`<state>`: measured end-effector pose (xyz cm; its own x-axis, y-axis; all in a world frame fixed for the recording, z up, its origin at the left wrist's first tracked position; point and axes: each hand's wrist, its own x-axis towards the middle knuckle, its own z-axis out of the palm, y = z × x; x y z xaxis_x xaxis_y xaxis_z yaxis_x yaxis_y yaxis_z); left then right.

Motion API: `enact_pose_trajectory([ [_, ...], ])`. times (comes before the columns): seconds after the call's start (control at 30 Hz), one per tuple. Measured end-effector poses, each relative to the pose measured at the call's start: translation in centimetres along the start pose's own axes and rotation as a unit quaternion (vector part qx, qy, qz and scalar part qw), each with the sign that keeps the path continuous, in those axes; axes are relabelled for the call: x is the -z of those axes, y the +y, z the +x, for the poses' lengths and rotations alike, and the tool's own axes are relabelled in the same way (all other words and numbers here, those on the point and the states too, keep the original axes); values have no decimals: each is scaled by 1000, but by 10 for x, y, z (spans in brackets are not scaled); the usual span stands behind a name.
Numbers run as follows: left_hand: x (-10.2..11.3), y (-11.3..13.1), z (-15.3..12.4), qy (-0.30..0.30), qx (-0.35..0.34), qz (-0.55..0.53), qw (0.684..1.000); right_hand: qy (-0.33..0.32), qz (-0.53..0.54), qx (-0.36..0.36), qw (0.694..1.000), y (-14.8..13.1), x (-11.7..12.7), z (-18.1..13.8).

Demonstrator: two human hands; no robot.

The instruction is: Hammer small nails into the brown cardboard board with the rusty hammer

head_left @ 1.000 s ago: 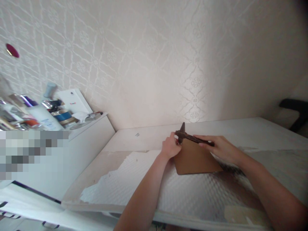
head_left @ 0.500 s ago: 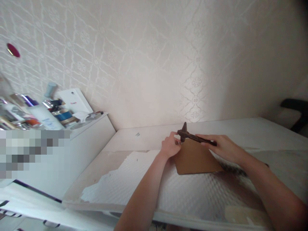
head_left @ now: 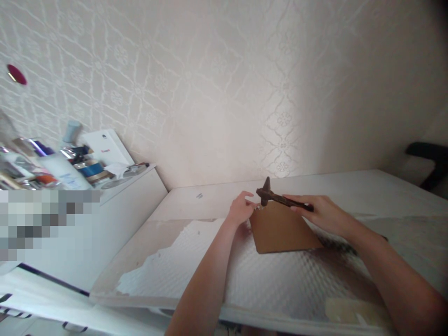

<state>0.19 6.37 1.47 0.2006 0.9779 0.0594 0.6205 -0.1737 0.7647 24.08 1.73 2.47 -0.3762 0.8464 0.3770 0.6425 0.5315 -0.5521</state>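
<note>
The right hand (head_left: 324,215) grips a dark hammer-like tool (head_left: 280,199) in closed fingers, its head over the top corner of a brown board (head_left: 282,229) lying on the counter (head_left: 350,186). The left hand (head_left: 240,211) bunches its fingers at that corner; whether they pinch anything cannot be told.

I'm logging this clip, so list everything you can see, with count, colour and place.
hammer: one, dark brown, in the right hand, head over the board's top corner
board: one, brown, flat on the table
table: one, white, surface partly peeled, against the wall
wall: one, cream, patterned
shelf: one, white, left of the table
bottles: several, mixed colours, on the shelf
box: one, white, leaning on the shelf
disc: one, dark red, on the wall, upper left
chair: one, black, far right
left hand: at the board's top corner
right hand: grips the hammer's handle
</note>
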Motion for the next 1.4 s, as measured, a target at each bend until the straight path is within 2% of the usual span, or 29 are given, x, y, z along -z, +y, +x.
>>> enact_pose_trajectory([
  [0.27,-2,-3,2,0,13,-20,1000,-3,15,1,1000,-4,-1,0],
  [0.93,-4,-8,6,-21,-1,-64,998,10,-77,0,997,-10,-7,0],
  [1.4,-4,-7,6,-17,2,-40,999,9,-76,7,997,-11,-8,0],
])
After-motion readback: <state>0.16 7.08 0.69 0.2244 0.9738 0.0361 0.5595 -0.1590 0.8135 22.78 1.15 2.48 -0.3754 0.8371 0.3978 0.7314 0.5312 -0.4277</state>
